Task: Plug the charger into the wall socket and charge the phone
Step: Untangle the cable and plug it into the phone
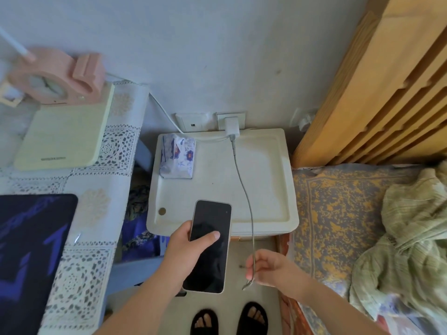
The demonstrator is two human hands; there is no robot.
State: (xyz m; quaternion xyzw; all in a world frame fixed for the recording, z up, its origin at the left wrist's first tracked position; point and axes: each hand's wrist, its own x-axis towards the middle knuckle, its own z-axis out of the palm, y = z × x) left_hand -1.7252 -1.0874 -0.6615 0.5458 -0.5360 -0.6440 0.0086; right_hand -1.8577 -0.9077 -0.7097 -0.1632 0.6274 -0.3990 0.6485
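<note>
Fingers [251, 264] of the right hand [268, 269] pinch the thin grey cable [243, 187] near its loose end, ready for the black flat phone [209, 247] gripped in the left hand [183, 252]; the white square charger [231, 126] sits in the far wall socket [231, 117].

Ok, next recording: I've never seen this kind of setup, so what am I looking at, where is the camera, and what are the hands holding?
There is no machine here: a person wears one wide-angle camera on the head, looking down at their own bare hands. The left hand holds a dark-screened smartphone. The right hand pinches the loose end of a thin grey charging cable, not yet in the phone. The cable runs up to a white charger block already in the wall socket. Below it stands a white plastic bedside stand with a tissue packet and a coin on top.
</note>
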